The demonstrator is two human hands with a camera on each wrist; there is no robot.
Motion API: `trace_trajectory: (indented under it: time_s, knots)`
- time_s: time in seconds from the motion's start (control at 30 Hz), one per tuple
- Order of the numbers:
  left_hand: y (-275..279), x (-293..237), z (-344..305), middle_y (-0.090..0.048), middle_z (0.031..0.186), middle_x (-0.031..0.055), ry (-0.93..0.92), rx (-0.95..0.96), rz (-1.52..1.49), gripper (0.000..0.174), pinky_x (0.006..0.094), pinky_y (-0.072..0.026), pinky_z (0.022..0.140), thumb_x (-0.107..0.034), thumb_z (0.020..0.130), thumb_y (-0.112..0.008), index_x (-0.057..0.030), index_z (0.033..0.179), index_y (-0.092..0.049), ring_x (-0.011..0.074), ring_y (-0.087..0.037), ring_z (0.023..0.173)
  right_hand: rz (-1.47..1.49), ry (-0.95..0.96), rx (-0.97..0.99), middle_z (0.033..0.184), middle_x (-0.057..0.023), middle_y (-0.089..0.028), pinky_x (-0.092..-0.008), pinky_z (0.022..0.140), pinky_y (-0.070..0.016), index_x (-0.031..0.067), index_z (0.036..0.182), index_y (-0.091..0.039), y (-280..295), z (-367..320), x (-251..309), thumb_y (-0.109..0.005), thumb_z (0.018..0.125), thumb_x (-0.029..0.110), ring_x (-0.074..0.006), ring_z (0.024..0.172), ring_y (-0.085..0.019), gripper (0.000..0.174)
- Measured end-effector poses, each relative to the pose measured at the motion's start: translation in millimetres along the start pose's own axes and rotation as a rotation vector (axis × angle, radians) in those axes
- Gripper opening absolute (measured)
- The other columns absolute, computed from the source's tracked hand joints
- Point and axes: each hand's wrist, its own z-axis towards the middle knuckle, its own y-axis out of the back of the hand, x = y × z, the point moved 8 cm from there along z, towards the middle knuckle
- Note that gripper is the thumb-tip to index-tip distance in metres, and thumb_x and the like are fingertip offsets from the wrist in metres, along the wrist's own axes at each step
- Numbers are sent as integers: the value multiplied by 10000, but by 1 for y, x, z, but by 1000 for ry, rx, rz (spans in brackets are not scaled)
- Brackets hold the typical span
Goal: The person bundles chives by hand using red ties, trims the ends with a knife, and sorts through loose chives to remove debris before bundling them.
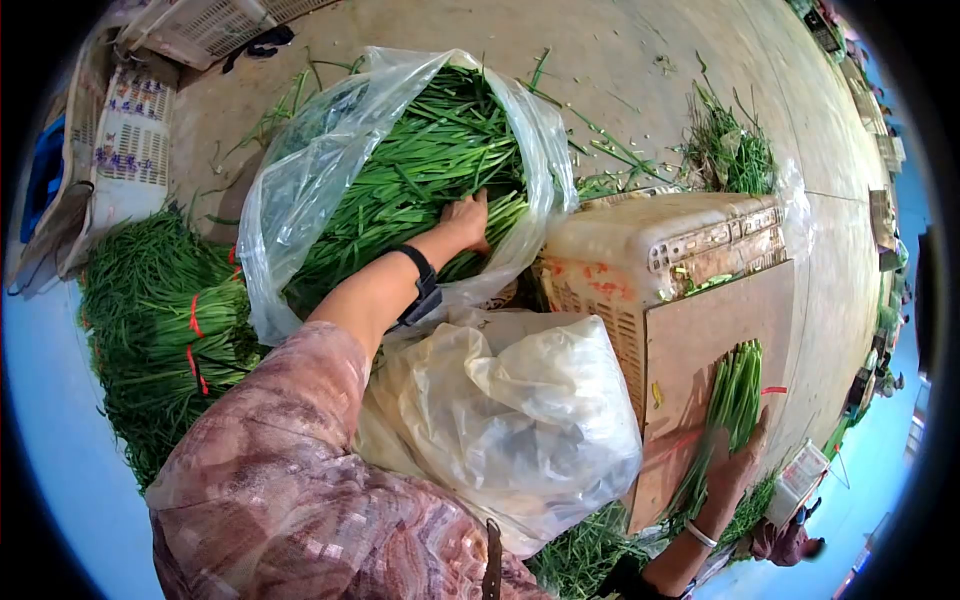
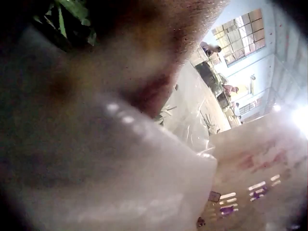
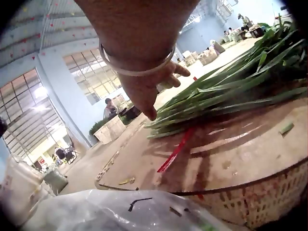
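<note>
In the head view my left hand (image 1: 466,222) reaches into a clear plastic bag (image 1: 270,230) of green stalks (image 1: 420,150); it touches the pale stem ends, and its fingers are partly hidden. The left wrist view has blurred skin (image 2: 163,33) against plastic (image 2: 144,178). A bundle of green stalks (image 1: 736,395) lies on a brown board (image 1: 690,325). Beside its stem ends is my right hand (image 1: 738,462), fingers extended and holding nothing, as the right wrist view shows the hand (image 3: 144,94) near the bundle (image 3: 226,96). A red strip (image 3: 175,153) passes beneath the stalks.
Tied green bundles (image 1: 190,320) are stacked at the left. A filled plastic bag (image 1: 510,410) sits between my arms, next to a crate (image 1: 600,265) that stands beside the board. Loose stalks (image 1: 730,150) lie on the floor beyond, and people are in the background.
</note>
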Motion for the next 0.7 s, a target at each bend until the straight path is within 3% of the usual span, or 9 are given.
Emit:
trace_trajectory:
  time_s: [0.07,0.1,0.13,0.23,0.33,0.4,0.47,0.5,0.7]
  knots:
    - [-4,-2,5,-476,1210,214,1,61,120,1073,397,-446,886,-358,504,-824,11,1334,-251,334,-465,1141,0,-13,4,1345,-238,-361,-416,1033,-277,14,1365,-270,0,-1,-3,-582,737,-4,-380,1249,-345,701]
    - [-9,-6,8,-487,1202,193,-27,52,204,918,435,-421,883,-321,584,-770,20,1309,-322,334,-488,1089,0,-25,12,1334,-239,-374,-418,1029,-283,8,1353,-293,-1,-1,-4,-581,738,-3,-382,1240,-356,679]
    - [-16,-9,7,-487,1202,193,-25,50,205,918,435,-421,883,-321,584,-770,20,1309,-322,334,-488,1089,2,-23,12,1334,-239,-374,-418,1029,-283,8,1353,-293,-2,-1,-5,-581,738,-3,-382,1240,-356,679]
    - [-21,-36,-19,-509,1146,179,-220,-157,475,561,472,-333,898,-168,734,-574,42,1238,-445,328,-480,1005,-37,-28,24,1311,-243,-397,-421,1018,-295,2,1331,-330,-6,0,-4,-584,741,0,-386,1224,-373,643]
    - [-20,-32,-28,-470,1167,210,-238,-332,452,648,473,-331,897,-113,725,-597,73,1296,-354,350,-444,1046,-24,11,10,1291,-246,-415,-421,1011,-304,3,1314,-358,-6,2,8,-589,744,8,-389,1214,-384,615]
    - [-14,-17,-9,-451,1192,229,-158,-292,229,679,504,-320,934,-100,730,-608,16,1333,-321,396,-432,1099,8,35,9,1280,-247,-429,-420,1005,-312,8,1307,-373,-3,6,18,-590,750,23,-388,1204,-399,597]
    - [-6,-8,-2,-497,1167,205,-17,11,72,701,474,-378,903,-167,684,-662,-57,1313,-373,362,-500,1062,21,36,-11,1281,-246,-433,-418,1005,-316,9,1299,-387,5,8,21,-589,756,27,-385,1204,-402,579]
    - [-1,-2,1,-536,1128,205,13,-28,15,740,439,-424,884,-165,627,-710,-79,1288,-388,343,-536,1048,38,36,-32,1281,-244,-437,-416,1005,-319,9,1291,-401,9,9,22,-587,762,32,-383,1205,-406,562]
    - [21,18,12,-591,1035,199,-185,86,-243,749,362,-453,838,-220,535,-779,-1,1181,-468,307,-575,951,-1,4,-114,1296,-224,-443,-398,1009,-326,-2,1269,-440,33,4,25,-586,781,42,-351,1222,-409,511]
